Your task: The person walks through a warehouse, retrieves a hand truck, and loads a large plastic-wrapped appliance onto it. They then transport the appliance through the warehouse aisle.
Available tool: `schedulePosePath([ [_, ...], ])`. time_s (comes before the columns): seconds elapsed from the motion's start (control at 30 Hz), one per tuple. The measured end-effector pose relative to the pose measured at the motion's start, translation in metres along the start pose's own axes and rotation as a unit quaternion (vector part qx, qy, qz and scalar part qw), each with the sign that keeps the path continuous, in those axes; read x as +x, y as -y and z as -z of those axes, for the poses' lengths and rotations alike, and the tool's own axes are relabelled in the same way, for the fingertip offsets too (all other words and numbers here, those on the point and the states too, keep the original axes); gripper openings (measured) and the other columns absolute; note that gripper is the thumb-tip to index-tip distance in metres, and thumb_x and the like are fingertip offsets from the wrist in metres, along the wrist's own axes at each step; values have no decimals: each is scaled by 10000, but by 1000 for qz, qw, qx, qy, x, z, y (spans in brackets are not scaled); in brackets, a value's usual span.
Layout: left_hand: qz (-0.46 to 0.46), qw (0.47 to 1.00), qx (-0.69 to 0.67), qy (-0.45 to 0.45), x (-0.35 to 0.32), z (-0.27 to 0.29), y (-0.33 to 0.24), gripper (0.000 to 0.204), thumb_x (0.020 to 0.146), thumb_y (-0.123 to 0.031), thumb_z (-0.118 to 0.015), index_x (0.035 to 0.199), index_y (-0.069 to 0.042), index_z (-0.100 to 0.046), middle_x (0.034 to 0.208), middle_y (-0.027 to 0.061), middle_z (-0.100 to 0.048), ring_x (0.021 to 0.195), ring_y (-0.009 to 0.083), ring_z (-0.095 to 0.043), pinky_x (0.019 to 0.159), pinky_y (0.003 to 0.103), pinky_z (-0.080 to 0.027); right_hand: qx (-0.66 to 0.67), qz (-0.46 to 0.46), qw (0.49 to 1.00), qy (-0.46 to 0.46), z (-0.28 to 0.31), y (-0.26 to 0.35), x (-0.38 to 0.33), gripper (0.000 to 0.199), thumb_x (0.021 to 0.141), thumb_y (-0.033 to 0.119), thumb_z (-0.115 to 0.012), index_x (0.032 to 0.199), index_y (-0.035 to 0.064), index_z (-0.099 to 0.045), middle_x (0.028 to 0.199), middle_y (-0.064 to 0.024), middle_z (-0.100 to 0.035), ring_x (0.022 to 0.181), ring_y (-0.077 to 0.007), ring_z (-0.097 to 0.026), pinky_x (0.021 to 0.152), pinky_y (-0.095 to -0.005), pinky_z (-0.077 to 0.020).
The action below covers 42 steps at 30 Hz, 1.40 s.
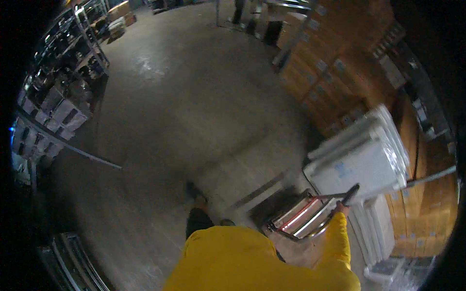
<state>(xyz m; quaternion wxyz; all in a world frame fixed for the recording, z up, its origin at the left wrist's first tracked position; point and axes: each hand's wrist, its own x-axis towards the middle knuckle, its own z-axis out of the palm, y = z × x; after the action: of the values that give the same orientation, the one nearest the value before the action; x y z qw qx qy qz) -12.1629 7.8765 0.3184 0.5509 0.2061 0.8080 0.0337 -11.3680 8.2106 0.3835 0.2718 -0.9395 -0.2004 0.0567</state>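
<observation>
- Gripping at the lower right: the right hand [342, 208] is wrapped around a dark handle [351, 193], whose far end projects beyond the fist. Fingers are grasping; individual finger positions are blurred.
- Left hand: outside the view; finger state cannot be told.
- Tubular metal frame [310, 220]: located on the floor at the person's right side, just beside the body. The dark handle adjoins its upper right end. A red bar [301, 214] runs across the frame, roughly parallel to a bright metal tube.
- Operator: wears a yellow top [242, 257]; the right sleeve extends toward the dark handle. One leg and a dark shoe [196, 191] show ahead of the torso, left of the frame.
- White wrapped stack [359, 167]: positioned ahead of the right hand, with glossy film along its right edge. Pale panels [376, 223] stand below it, right of the sleeve.
- Brown cartons [330, 72]: piled high along the right side, behind the white wrapped stack.
- Left side: loaded shelving [92, 46] at upper left; light grey bins [68, 114] stacked below it; long metal bars [73, 262] at lower left.
- Floor [170, 121]: grey, bare at centre, with a bright reflection toward the far end.
</observation>
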Motion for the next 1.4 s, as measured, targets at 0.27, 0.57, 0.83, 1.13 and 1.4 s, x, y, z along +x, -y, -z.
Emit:
schedulePosePath([
  [0.27,-44,996,38,68,196,200,-191,429,949,-259,-520,1336,-75,-496,1194,96,-606,964,248,-601,838,380,-495,26,-70,995,-62,-83,178,-32,643,692,341,-735,1189,-5,-517,1058,-206,-640,938,-366,-640,830,-481,-515],
  [0.57,-220,924,-181,-253,456,753,-572,419,955,-290,-514,1321,-86,-519,1100,96,-626,851,247,-608,715,391,-513,-74,-80,994,-10,-266,522,-197,866,638,527,-764,1226,-54,-503,1201,-251,-586,1123,-382,-568,979,-437,-446],
  [0.83,-300,924,-9,-236,542,875,-845,373,955,-333,-518,1237,-101,-596,1039,115,-658,864,256,-624,725,403,-511,-103,-137,985,-18,-420,752,-232,922,687,486,-748,1329,-60,-372,1280,-269,-514,1123,-385,-571,961,-463,-461],
  [1.13,-35,994,68,73,718,848,-878,362,943,-250,-537,1259,-73,-556,1013,122,-658,845,256,-627,701,396,-512,-143,-133,980,25,-594,1089,-295,899,791,445,-669,1440,-18,-253,1414,-273,-393,1288,-387,-434,1072,-442,-376],
  [1.4,-82,964,-245,-57,950,1145,-1171,370,932,-175,-554,1278,-47,-520,990,128,-658,828,255,-629,679,390,-513,-131,-35,984,-113,-762,1236,-247,590,768,377,-708,1176,-26,-571,1194,-233,-596,1057,-327,-626,864,-441,-516],
])
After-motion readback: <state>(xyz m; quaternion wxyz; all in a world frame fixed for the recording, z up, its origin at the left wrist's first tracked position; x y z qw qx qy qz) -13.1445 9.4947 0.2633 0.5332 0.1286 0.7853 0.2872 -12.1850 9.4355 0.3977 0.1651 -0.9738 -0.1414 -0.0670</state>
